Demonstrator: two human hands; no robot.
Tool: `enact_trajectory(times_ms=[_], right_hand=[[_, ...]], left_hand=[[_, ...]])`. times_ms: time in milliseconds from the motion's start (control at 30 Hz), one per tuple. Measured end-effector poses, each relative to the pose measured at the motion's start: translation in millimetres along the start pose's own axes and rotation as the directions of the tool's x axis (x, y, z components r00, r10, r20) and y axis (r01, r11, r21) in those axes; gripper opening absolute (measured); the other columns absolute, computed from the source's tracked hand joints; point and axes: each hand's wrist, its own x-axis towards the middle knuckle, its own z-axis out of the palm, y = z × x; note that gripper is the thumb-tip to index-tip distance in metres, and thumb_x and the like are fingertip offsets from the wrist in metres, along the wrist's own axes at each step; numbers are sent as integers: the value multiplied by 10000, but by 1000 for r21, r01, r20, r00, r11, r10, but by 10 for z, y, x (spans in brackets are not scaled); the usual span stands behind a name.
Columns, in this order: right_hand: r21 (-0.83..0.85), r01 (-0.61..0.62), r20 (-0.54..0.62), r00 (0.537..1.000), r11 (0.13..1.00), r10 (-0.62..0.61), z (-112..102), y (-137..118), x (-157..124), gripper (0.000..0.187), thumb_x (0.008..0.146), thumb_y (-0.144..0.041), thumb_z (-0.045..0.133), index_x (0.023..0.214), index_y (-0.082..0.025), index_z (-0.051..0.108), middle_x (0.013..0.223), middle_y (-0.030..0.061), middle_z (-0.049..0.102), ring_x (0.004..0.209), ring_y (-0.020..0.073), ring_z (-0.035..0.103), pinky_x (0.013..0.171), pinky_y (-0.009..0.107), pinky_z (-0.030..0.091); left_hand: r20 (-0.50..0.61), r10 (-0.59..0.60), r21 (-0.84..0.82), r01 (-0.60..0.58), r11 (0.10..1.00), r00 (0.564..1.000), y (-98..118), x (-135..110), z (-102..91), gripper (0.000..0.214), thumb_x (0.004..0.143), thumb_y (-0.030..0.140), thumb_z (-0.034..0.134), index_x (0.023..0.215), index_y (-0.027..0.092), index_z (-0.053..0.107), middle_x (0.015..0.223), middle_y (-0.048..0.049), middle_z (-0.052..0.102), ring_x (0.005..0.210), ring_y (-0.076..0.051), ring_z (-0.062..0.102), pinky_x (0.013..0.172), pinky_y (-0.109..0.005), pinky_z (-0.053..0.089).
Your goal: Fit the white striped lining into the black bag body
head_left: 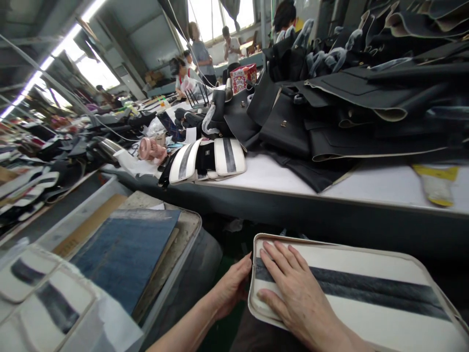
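Two hands meet at the left end of a cream, round-cornered fabric panel with a black centre stripe (366,293): the right hand (293,293) lies flat on it, fingers spread; the left hand (232,286) curls around its edge. Beyond, matching striped panels (208,161) and stacked black leather pieces (330,122) crowd the near edge of the white worktop (366,183).

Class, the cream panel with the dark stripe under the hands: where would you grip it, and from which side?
I would grip the panel at its left short edge, coming from the left. It lies flat and broad, so the top gives no hold, but that rimmed edge is free. The left hand curls around it there; the right hand lies flat on top.
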Motion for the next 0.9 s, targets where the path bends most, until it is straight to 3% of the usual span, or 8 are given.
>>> enact_trajectory(times_ms=[233,600,800,900], right_hand=[[56,-37,-83,996,998,41,64,-5,49,629,813,-535,676,1336,-225,516,1448,11,455,1335,252,361,1120,421,228],[101,-29,-137,990,994,43,89,10,52,623,832,-570,640,1320,-199,527,1430,33,479,1321,244,382,1115,416,191],[118,-33,-150,987,992,51,88,23,46,594,850,-560,613,1316,-201,533,1437,26,472,1313,232,397,1115,411,197],[126,-33,-141,989,992,51,93,20,45,575,848,-522,617,1324,-212,528,1442,15,465,1321,225,389,1119,406,191]], left_hand=[[-43,-29,94,33,995,999,30,4,7,575,908,522,554,1400,241,456,1261,-103,602,1065,-276,599,864,-368,483],[-46,-57,97,62,993,997,26,19,22,473,952,466,502,1356,220,505,1193,-101,627,997,-240,605,746,-292,479],[-23,-103,189,105,976,994,143,11,15,523,905,516,559,1340,226,521,1199,-102,620,1038,-260,592,835,-343,496],[12,-134,232,128,964,991,246,-1,4,489,925,487,537,1346,239,515,1228,-104,602,1058,-264,581,750,-309,520]])
